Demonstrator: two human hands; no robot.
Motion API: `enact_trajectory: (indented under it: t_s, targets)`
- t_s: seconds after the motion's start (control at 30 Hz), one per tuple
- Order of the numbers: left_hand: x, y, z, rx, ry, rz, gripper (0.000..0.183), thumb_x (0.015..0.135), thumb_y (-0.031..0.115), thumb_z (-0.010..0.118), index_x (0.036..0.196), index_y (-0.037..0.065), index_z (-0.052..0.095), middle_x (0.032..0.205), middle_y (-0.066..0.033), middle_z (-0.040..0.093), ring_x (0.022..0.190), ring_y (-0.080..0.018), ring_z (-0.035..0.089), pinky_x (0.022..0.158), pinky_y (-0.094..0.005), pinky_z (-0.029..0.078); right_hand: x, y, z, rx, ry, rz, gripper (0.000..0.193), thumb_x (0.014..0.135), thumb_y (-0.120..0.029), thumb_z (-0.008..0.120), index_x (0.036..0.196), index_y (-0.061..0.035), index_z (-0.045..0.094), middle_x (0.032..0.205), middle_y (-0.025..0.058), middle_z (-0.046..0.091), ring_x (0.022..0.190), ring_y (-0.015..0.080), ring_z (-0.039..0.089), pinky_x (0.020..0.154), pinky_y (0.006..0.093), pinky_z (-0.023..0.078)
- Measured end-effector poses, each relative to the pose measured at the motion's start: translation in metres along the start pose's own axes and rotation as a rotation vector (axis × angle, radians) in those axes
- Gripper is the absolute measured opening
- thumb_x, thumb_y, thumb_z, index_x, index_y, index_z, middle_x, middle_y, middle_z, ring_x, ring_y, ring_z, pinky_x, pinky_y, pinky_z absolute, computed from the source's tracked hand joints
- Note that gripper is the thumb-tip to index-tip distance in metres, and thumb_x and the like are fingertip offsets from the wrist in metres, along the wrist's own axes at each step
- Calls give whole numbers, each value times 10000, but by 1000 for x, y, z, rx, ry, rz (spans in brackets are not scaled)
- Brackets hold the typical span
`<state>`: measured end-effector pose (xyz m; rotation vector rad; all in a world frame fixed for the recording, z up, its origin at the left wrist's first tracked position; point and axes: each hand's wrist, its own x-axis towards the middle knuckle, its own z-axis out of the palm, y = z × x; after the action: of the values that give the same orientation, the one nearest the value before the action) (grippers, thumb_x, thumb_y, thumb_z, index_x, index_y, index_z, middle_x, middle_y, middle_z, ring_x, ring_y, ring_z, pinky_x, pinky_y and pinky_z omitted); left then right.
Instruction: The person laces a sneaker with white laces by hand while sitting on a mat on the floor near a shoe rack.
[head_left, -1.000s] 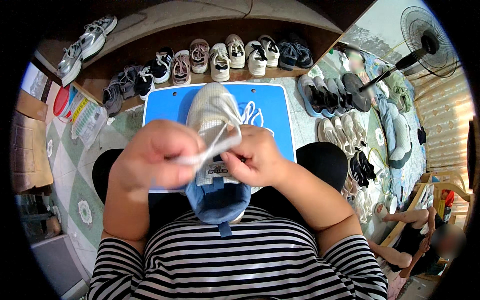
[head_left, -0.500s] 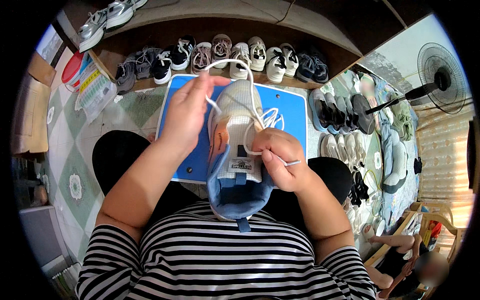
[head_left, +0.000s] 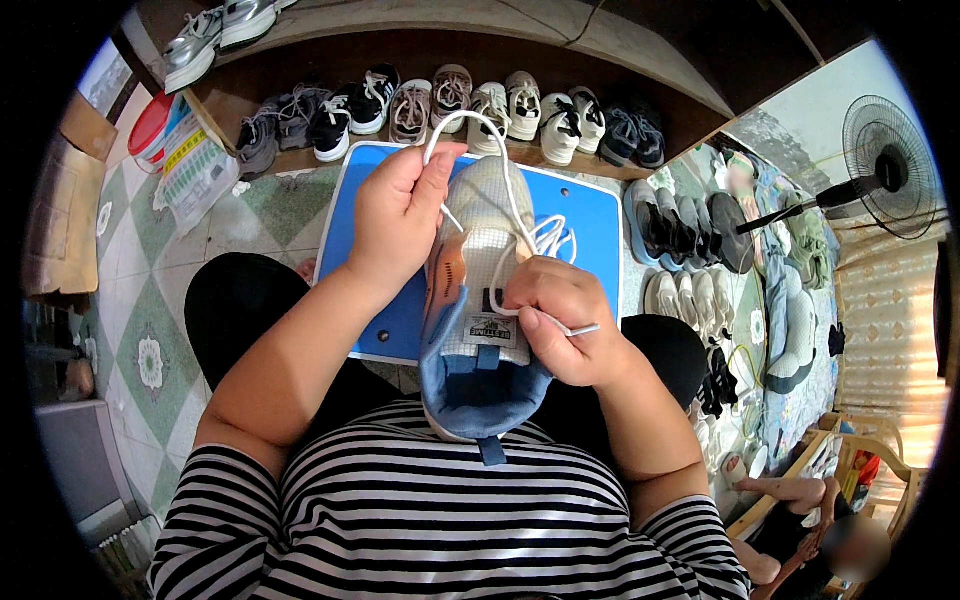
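Where lace (head_left: 470, 113) arches over gridded fabric (head_left: 472, 268), left hand (head_left: 402, 210) and right hand (head_left: 562, 318) pinch it.

Free passage: tabletop (head_left: 595, 210), right of sneaker (head_left: 482, 205). Obstacles: lace loops (head_left: 553, 240) beside it; lace arch (head_left: 468, 113) between left hand (head_left: 403, 205) and right hand (head_left: 562, 320); shoe row (head_left: 490, 105) beyond far edge.

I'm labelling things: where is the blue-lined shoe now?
In the head view, the shoe is central, between the left hand and right hand, toe over the blue board, heel near the striped shirt.
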<state>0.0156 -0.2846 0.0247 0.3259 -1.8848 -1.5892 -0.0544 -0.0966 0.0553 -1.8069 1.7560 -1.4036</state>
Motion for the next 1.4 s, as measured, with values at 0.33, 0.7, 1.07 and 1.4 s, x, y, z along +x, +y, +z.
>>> enact_trajectory:
  t_s: [0.33, 0.7, 1.07, 1.4]
  targets:
    - [7, -8, 3, 377, 66, 317, 184, 906, 163, 573, 992, 26, 660, 766, -100, 607, 654, -212, 587, 587, -292, 458, 1, -2, 0, -26, 47, -27, 77, 791, -90, 560, 789, -15, 580, 762, 122, 586, 696, 317, 571, 627, 367, 471]
    - [5, -10, 4, 371, 6, 347, 164, 892, 151, 582, 980, 34, 657, 825, -118, 625, 702, -234, 613, 603, -297, 476, 0, 0, 1, -75, 72, -46, 143, 760, -97, 579, 877, -15, 592, 826, 131, 599, 738, 323, 574, 665, 377, 474]
    - [8, -13, 4, 310, -175, 63, 190, 791, 216, 703, 872, 52, 651, 721, -93, 625, 597, -201, 594, 536, -301, 442, 8, -5, -15, -262, 157, -63, 238, 673, 0, 534, 898, -29, 605, 926, 136, 606, 831, 316, 578, 728, 369, 469]
    - [16, -20, 9, 381, -338, 312, 192, 783, 138, 677, 964, 84, 638, 789, -118, 634, 676, -229, 611, 584, -299, 461, 36, -12, -7, -29, 27, 495, 68, 818, -32, 564, 826, 7, 619, 755, 56, 619, 641, 126, 582, 592, 263, 463]
